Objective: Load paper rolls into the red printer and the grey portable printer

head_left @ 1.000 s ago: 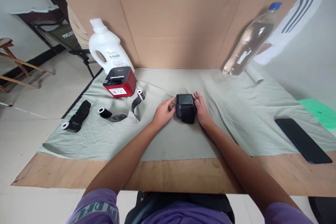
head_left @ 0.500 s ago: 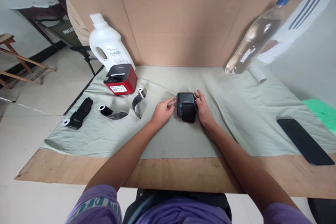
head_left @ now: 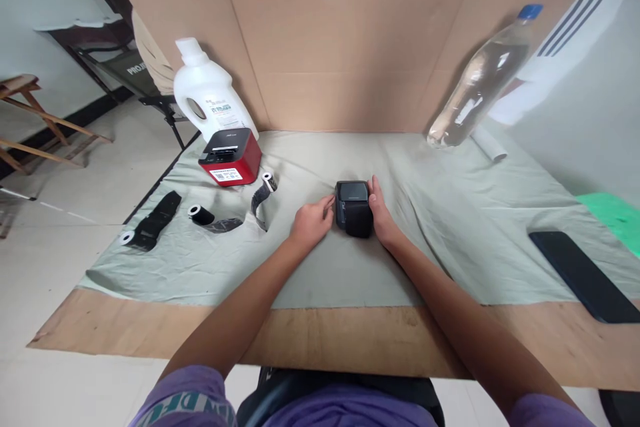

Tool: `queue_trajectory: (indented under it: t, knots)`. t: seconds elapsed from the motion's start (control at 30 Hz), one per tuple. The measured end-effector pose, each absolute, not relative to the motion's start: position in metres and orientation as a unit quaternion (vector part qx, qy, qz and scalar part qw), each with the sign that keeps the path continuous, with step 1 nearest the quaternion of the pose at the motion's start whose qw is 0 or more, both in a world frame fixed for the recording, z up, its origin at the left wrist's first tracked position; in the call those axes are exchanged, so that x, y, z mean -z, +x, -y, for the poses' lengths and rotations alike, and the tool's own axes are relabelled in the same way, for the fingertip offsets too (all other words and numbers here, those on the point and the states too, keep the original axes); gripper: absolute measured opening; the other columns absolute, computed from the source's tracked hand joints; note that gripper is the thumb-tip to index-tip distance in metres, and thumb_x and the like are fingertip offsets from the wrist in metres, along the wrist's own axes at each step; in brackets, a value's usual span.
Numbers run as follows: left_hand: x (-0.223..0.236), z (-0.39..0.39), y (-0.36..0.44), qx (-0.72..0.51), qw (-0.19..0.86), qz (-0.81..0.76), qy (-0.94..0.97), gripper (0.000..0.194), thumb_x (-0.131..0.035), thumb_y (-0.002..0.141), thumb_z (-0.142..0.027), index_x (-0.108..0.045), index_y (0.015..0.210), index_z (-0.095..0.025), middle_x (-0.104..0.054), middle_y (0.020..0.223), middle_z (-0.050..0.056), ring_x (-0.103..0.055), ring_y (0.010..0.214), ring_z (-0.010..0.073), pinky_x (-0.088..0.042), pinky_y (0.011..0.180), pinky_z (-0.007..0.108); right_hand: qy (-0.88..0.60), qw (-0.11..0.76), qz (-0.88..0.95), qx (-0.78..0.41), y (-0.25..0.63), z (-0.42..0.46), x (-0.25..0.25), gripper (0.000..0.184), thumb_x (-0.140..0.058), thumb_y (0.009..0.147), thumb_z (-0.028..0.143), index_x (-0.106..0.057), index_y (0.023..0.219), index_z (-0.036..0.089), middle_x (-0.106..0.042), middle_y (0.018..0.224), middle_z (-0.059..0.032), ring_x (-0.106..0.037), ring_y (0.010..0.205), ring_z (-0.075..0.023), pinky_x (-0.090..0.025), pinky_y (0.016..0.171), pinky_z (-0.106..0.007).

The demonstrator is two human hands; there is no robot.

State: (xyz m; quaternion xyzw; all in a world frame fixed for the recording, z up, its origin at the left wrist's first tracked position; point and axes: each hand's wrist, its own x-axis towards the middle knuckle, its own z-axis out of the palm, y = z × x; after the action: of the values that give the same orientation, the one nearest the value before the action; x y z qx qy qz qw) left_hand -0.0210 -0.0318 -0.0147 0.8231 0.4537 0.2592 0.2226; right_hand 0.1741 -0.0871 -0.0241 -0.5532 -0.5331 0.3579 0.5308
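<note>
Steady the boxy black device (head_left: 354,210) evenly, mid-cloth (head_left: 330,283) on the wooden desk (head_left: 345,337): right hand (head_left: 384,219) open along its right flank, left hand (head_left: 310,223) bent beside its left, that grip unclear.

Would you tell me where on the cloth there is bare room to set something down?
Bare cloth lies between the black device and the cardboard, and, wrinkled, between the right hand and the phone. It is crowded at left, around the red-and-black box, white jug and black rolls.
</note>
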Motion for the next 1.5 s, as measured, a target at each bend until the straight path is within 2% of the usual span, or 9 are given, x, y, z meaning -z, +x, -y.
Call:
queue_trajectory:
  t: [0.2, 0.37, 0.67, 0.83, 0.97, 1.1, 1.23, 1.33, 1.5]
  knots:
    - [0.016, 0.033, -0.020, -0.226, 0.174, -0.479, 0.831, 0.049, -0.056, 0.089, -0.018, -0.063, 0.137, -0.025, -0.078, 0.110, 0.007, -0.074, 0.089, 0.0255, -0.057, 0.089, 0.036, -0.558, 0.530, 0.540, -0.342, 0.174, 0.082, 0.031, 0.088, -0.029, 0.093, 0.080, -0.002, 0.164, 0.034, -0.011, 0.170, 0.0057, -0.008, 0.158, -0.0206, -0.006, 0.130, -0.047]
    - [0.011, 0.036, -0.019, -0.191, 0.142, -0.489, 0.839, 0.049, -0.053, 0.091, -0.020, -0.061, 0.139, -0.024, -0.078, 0.102, 0.010, -0.073, 0.090, 0.0278, -0.055, 0.088, 0.037, -0.556, 0.535, 0.538, -0.339, 0.175, 0.080, 0.035, 0.086, -0.030, 0.094, 0.079, -0.003, 0.163, 0.037, -0.009, 0.170, 0.0081, -0.008, 0.158, -0.0202, -0.007, 0.130, -0.047]
    - [0.000, 0.043, -0.015, -0.106, 0.100, -0.501, 0.853, 0.053, -0.045, 0.095, -0.017, -0.052, 0.148, -0.022, -0.076, 0.097, 0.015, -0.073, 0.088, 0.0297, -0.053, 0.084, 0.039, -0.564, 0.529, 0.532, -0.345, 0.171, 0.085, 0.026, 0.089, -0.033, 0.094, 0.078, -0.006, 0.164, 0.030, -0.008, 0.171, 0.0015, -0.005, 0.158, -0.0205, -0.003, 0.130, -0.047]
    - [0.007, 0.044, -0.016, -0.133, 0.111, -0.494, 0.852, 0.047, -0.046, 0.094, -0.016, -0.055, 0.139, -0.025, -0.077, 0.096, 0.010, -0.073, 0.088, 0.0262, -0.052, 0.082, 0.035, -0.569, 0.523, 0.534, -0.342, 0.171, 0.085, 0.026, 0.092, -0.033, 0.093, 0.079, -0.006, 0.165, 0.028, -0.006, 0.171, 0.0004, -0.004, 0.158, -0.0204, -0.004, 0.130, -0.046]
    - [0.012, 0.043, -0.017, -0.157, 0.120, -0.495, 0.846, 0.039, -0.047, 0.094, -0.017, -0.057, 0.131, -0.023, -0.077, 0.093, 0.010, -0.073, 0.084, 0.0277, -0.051, 0.079, 0.036, -0.563, 0.528, 0.538, -0.338, 0.171, 0.085, 0.026, 0.089, -0.033, 0.093, 0.079, -0.007, 0.164, 0.031, -0.006, 0.171, 0.0020, -0.005, 0.158, -0.0201, -0.003, 0.130, -0.046]
    - [0.017, 0.039, -0.019, -0.243, 0.193, -0.478, 0.822, 0.032, -0.052, 0.089, -0.012, -0.058, 0.117, -0.025, -0.077, 0.108, 0.008, -0.072, 0.082, 0.0229, -0.050, 0.077, 0.033, -0.572, 0.520, 0.536, -0.340, 0.170, 0.088, 0.022, 0.091, -0.033, 0.092, 0.080, -0.009, 0.164, 0.030, -0.007, 0.171, 0.0011, -0.003, 0.158, -0.0209, -0.002, 0.130, -0.046]
    - [0.023, 0.028, -0.021, -0.324, 0.344, -0.447, 0.759, 0.027, -0.054, 0.081, -0.008, -0.055, 0.104, -0.023, -0.077, 0.115, 0.005, -0.057, 0.055, 0.0116, -0.047, 0.065, 0.026, -0.579, 0.516, 0.534, -0.337, 0.168, 0.090, 0.017, 0.097, -0.032, 0.090, 0.084, -0.010, 0.165, 0.025, -0.006, 0.171, -0.0021, -0.004, 0.158, -0.0207, 0.000, 0.130, -0.045]
    - [0.027, 0.021, -0.023, -0.349, 0.440, -0.425, 0.710, 0.021, -0.056, 0.081, -0.013, -0.052, 0.100, -0.022, -0.077, 0.115, 0.006, -0.047, 0.048, 0.0081, -0.042, 0.057, 0.023, -0.580, 0.514, 0.535, -0.337, 0.167, 0.091, 0.015, 0.099, -0.032, 0.089, 0.085, -0.010, 0.165, 0.023, -0.007, 0.171, -0.0036, -0.005, 0.158, -0.0213, -0.001, 0.130, -0.044]
    - [0.028, 0.018, -0.023, -0.358, 0.500, -0.415, 0.671, 0.021, -0.062, 0.079, -0.026, -0.051, 0.096, -0.021, -0.077, 0.112, 0.008, -0.050, 0.053, 0.0076, -0.041, 0.056, 0.021, -0.577, 0.517, 0.538, -0.331, 0.167, 0.090, 0.016, 0.095, -0.033, 0.090, 0.083, -0.012, 0.164, 0.027, -0.008, 0.171, -0.0007, -0.004, 0.158, -0.0229, 0.001, 0.130, -0.046]
